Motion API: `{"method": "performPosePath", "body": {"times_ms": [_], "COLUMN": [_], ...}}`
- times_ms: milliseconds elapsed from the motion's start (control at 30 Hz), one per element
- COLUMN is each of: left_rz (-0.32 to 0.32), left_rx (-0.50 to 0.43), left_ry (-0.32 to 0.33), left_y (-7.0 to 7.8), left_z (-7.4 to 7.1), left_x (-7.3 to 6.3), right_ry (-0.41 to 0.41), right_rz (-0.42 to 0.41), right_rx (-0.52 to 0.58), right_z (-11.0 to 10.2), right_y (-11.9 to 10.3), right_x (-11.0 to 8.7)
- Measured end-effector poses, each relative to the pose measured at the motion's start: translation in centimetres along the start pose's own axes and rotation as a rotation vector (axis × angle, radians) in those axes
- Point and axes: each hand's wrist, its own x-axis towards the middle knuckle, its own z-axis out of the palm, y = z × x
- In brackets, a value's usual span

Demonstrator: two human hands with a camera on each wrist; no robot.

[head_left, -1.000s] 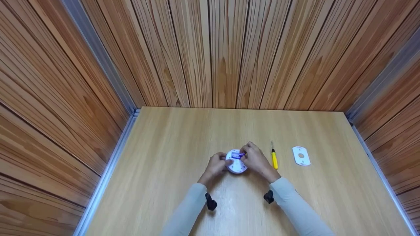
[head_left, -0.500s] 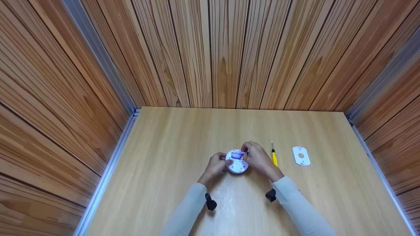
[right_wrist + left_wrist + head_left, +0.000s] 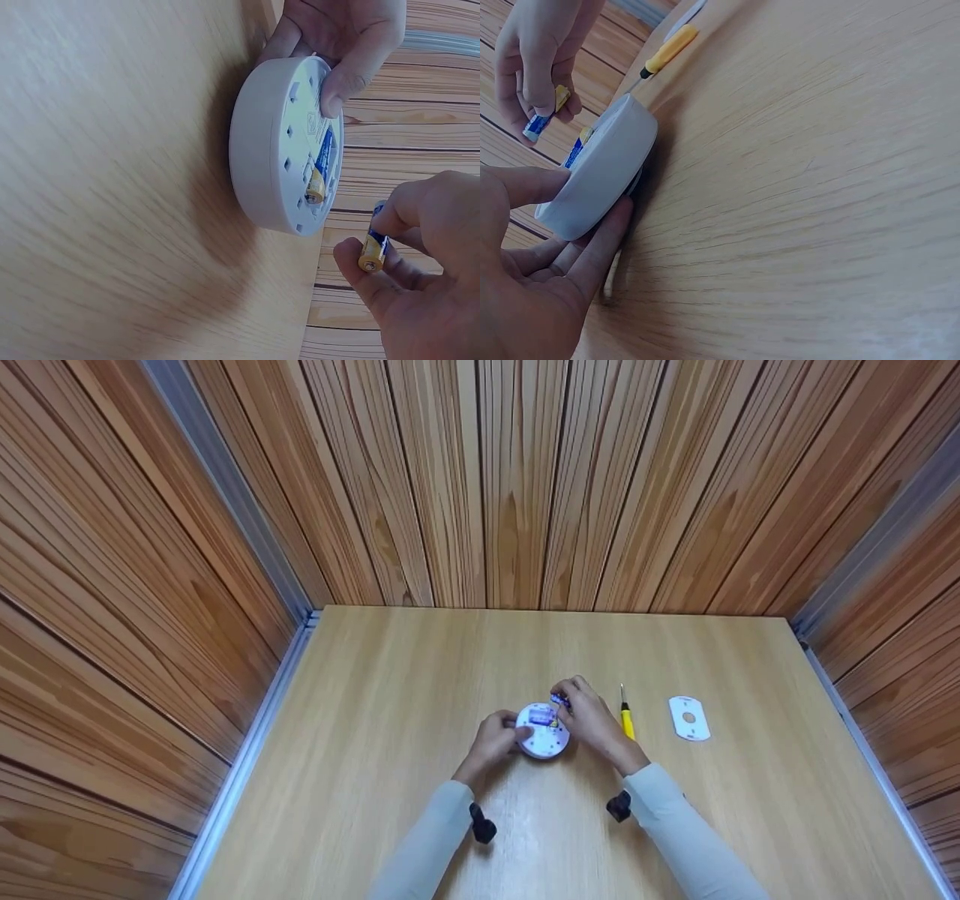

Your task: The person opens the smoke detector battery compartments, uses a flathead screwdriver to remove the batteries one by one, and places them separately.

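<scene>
A round white device [image 3: 546, 746] with an open battery compartment is held on edge, tilted, just above or touching the table. My left hand [image 3: 491, 737] grips its rim, thumb over the holed face and fingers underneath. Inside the compartment sits a blue and yellow battery [image 3: 322, 166], its yellow end raised a little in the right wrist view. Apart from the device, to its upper right, my right hand [image 3: 589, 724] pinches a second blue and yellow battery [image 3: 373, 251] between thumb and fingers.
Right of the hands lies a yellow-handled screwdriver [image 3: 628, 723], its handle end partly covered by the right hand. Further right is a flat white plate [image 3: 697, 725] with a round hole. Wood-panelled walls [image 3: 517, 487] stand behind the table [image 3: 360, 720] and at its sides.
My right hand has lifted up and away from the compartment, and the battery it pinches is now clear of the device. The left hand keeps its grip in nearly the same place.
</scene>
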Motion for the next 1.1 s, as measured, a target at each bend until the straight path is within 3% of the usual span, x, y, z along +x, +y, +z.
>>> {"method": "performPosePath", "body": {"times_ms": [200, 433, 1100], "left_rz": [0.008, 0.098, 0.049], "left_rx": [0.001, -0.017, 0.002], "left_ry": [0.005, 0.016, 0.002], "left_y": [-0.1, -0.4, -0.4], "left_z": [0.0, 0.0, -0.2], "left_x": [0.2, 0.4, 0.5], "right_ry": [0.030, 0.124, 0.139], "right_rz": [0.005, -0.064, -0.004], "right_rx": [0.015, -0.021, -0.003], "right_z": [-0.3, -0.7, -3.2], "right_y": [0.2, 0.8, 2.1], "right_x": [0.3, 1.0, 3.1]}}
